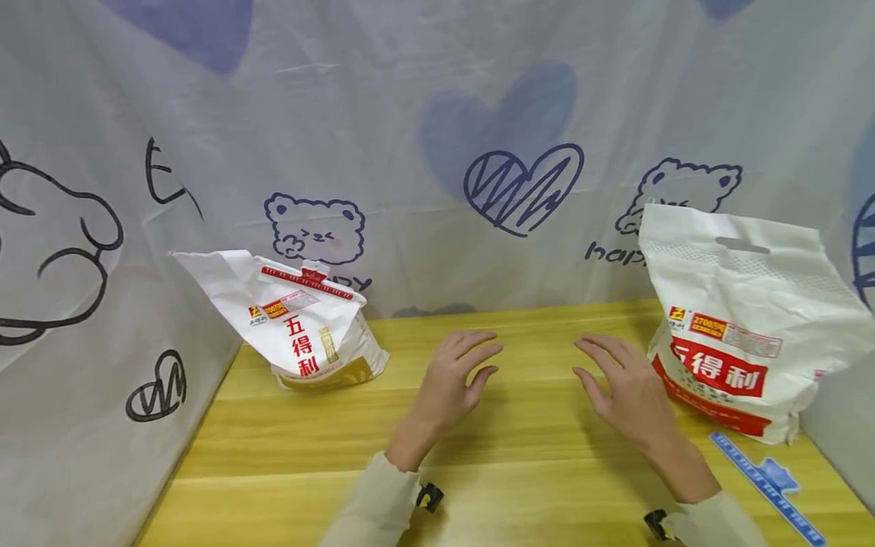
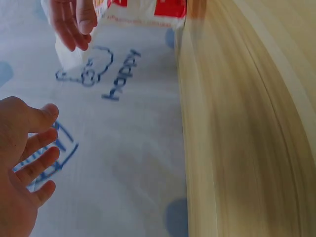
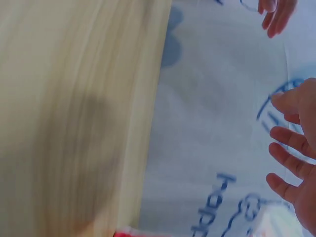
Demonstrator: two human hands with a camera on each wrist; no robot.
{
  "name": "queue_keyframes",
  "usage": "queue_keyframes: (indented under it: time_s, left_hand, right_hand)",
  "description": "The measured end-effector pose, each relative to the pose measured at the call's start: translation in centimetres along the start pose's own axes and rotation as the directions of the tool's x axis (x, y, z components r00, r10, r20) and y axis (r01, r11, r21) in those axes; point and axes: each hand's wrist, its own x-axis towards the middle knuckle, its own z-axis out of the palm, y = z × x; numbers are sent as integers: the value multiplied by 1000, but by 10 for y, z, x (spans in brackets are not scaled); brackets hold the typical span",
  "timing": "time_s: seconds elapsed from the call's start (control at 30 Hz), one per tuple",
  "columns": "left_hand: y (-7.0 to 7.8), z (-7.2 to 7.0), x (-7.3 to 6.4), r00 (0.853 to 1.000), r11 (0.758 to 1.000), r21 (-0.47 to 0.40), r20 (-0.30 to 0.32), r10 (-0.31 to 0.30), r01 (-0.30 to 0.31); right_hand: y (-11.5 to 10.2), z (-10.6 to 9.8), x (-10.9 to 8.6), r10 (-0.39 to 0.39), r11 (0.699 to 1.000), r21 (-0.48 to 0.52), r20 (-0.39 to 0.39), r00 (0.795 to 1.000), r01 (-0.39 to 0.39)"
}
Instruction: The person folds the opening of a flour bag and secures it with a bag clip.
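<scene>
Both hands hover over the middle of the table, palms facing each other and a gap between them. My left hand has loosely bent fingers and holds nothing. Nothing is in my right hand either, its fingers slightly bent. Left of the left hand stands a white flour bag, its top folded over under a red clip. Just right of the right hand stands a second white flour bag with a red label, its top unfolded with a handle slot. A blue clip lies in front of this bag.
The wooden table meets a printed cloth with hearts and bears at its back edge. More cloth hangs along the left side. Both bags stand toward the back of the table.
</scene>
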Motion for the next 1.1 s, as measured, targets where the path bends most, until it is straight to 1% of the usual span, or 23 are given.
queue_keyframes:
  time_s: [0.13,0.27,0.37,0.43,0.53,0.7,0.77,0.8,0.87,0.9,1.0,1.1]
  left_hand:
    - [11,20,12,999,998,-35,5,49,-49]
    - [24,41,21,996,996,-44,23,82,-81]
    - [35,55,30,994,994,-49,44,98,-96]
    - [42,64,37,992,993,-64,64,105,-101]
    - [54,76,48,990,992,-80,90,108,-101]
    - [69,94,62,985,992,-53,123,123,-117]
    - [74,102,68,980,990,-36,143,139,-135]
    - [77,107,71,978,990,-43,156,142,-137]
    - [83,113,79,970,988,-28,187,156,-153]
    - [87,116,83,965,986,-18,202,164,-164]
    - [96,125,97,955,981,-38,226,192,-189]
    - [103,133,107,941,976,-7,261,214,-220]
  right_hand:
    - [15,-17,-11,18,999,-31,-27,999,-19]
    - [26,-30,-20,16,997,-68,-36,999,-18]
    - [33,-41,-25,34,996,-80,-37,999,-37]
    - [37,-49,-30,44,995,-84,-53,998,-48]
    - [42,-62,-38,59,993,-101,-54,997,-64]
    - [50,-78,-48,70,987,-139,-41,997,-75]
    - [53,-84,-53,77,985,-148,-55,996,-84]
    - [54,-87,-56,82,984,-153,-65,995,-91]
    - [56,-94,-61,102,978,-176,-81,992,-115]
    - [57,-98,-64,117,973,-188,-83,990,-131]
    - [60,-108,-71,160,960,-219,-86,983,-175]
    - [64,-115,-75,177,954,-228,-88,980,-192]
